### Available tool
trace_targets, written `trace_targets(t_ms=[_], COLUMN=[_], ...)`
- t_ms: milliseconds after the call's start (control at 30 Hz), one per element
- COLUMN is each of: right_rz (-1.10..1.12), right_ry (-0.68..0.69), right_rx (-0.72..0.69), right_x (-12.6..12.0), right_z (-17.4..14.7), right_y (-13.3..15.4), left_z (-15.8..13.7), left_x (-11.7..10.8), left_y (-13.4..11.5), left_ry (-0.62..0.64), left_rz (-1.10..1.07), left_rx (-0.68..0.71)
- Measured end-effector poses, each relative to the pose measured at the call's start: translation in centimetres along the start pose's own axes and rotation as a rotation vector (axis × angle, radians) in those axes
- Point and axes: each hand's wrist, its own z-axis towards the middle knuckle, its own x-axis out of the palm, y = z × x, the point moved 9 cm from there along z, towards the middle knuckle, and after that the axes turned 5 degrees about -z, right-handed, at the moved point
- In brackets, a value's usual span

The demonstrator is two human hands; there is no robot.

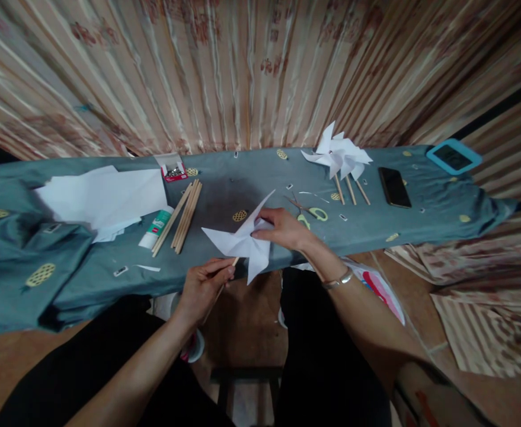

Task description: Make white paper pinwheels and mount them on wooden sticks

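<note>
A white paper pinwheel [240, 242] is held in front of me, over the near edge of the table. My right hand [282, 228] is closed on its folded paper near the centre. Lower down, the fingers of my left hand [207, 284] are wrapped round a thin wooden stick [235, 261], whose upper end runs behind the paper. Whether the stick is fastened to the paper is hidden. Just beyond my right hand lie scissors [308, 212] with pale green handles. Several wooden sticks [186, 219] and a glue stick [156, 228] lie to the left.
White paper sheets [104, 196] are stacked at the left, beside a small red box of pins [173, 170]. Several pinwheels [340, 155] lie at the back right, near a black phone [394, 187] and a blue-framed device [454, 156]. A green patterned cloth [216, 178] covers the narrow table.
</note>
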Motion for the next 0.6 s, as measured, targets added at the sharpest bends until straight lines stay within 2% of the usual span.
trace_targets(t_ms=[133,233,400,600], right_rz=[-0.115,-0.316,-0.511,-0.644], right_ry=[0.09,0.18,0.382,0.525], right_rx=[0.006,0.016,0.037,0.009], right_x=[0.8,1.2,2.1,3.5], right_z=[1.2,2.0,2.8,3.6], right_y=[0.5,0.9,1.5,1.4], left_z=[-0.5,-0.9,-1.4,-2.0], left_x=[-0.3,-0.3,-0.1,0.5], left_y=[1.6,2.7,3.9,5.5], left_ry=[-0.059,-0.076,-0.098,-0.087], left_rz=[-0.115,-0.178,-0.249,-0.368], left_rx=[-0.152,-0.249,-0.327,-0.425])
